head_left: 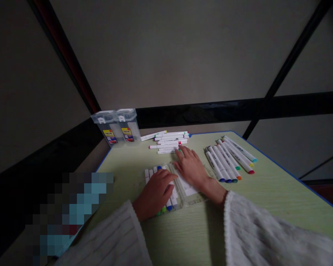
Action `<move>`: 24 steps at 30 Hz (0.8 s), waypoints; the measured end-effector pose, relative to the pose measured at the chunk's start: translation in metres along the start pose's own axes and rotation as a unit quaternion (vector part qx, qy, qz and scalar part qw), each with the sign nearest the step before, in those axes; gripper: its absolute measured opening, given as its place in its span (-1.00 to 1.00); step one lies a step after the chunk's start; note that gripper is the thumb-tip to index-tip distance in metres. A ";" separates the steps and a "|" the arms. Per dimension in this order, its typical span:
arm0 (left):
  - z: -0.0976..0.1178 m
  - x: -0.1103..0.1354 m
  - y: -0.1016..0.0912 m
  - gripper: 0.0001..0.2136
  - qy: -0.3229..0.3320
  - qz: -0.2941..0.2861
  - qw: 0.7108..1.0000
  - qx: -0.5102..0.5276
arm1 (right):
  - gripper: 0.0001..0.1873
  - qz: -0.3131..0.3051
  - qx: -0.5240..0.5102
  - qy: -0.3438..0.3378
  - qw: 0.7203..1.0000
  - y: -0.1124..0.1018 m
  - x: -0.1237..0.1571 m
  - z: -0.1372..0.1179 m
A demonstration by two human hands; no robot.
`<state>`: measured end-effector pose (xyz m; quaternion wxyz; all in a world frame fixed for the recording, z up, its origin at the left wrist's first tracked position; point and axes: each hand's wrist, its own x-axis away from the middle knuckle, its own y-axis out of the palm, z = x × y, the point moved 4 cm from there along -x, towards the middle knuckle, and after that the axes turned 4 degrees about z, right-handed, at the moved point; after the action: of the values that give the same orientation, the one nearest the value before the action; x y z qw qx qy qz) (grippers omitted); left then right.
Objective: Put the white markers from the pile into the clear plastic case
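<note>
My left hand (158,188) lies over an open clear plastic case (183,202), its fingers stretched across the white markers (172,200) in the left half. Blue, green and grey ends of those markers show around the hand. Above the case's other half, which has a white sheet (189,187) in it, my right hand (191,166) reaches forward with fingers apart. Its fingertips are at the near right edge of a loose pile of thin white markers (170,138). Whether they touch one is hard to make out.
Two clear lidded boxes (108,127) with yellow labels stand at the back left. Several thick white markers (224,162) with coloured ends lie to the right on the pale green table (272,207). Walls rise behind the blue table edge. A pixelated patch covers the lower left.
</note>
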<state>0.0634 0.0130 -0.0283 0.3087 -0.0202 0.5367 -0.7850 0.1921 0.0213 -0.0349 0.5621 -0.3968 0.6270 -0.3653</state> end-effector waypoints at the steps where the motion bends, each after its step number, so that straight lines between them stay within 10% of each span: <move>1: 0.000 0.000 0.000 -0.76 -0.001 0.001 1.000 0.001 | -0.50 -0.004 0.002 0.004 1.000 0.004 0.000 0.002; 24: -0.002 0.002 0.002 -0.75 -0.006 -0.002 1.000 -0.003 | -0.58 -0.056 0.008 0.004 0.998 0.012 0.003 0.005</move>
<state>0.0620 0.0129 -0.0312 0.3102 -0.0269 0.5375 -0.7837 0.1955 0.0237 -0.0473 0.5413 -0.4256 0.6032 -0.4025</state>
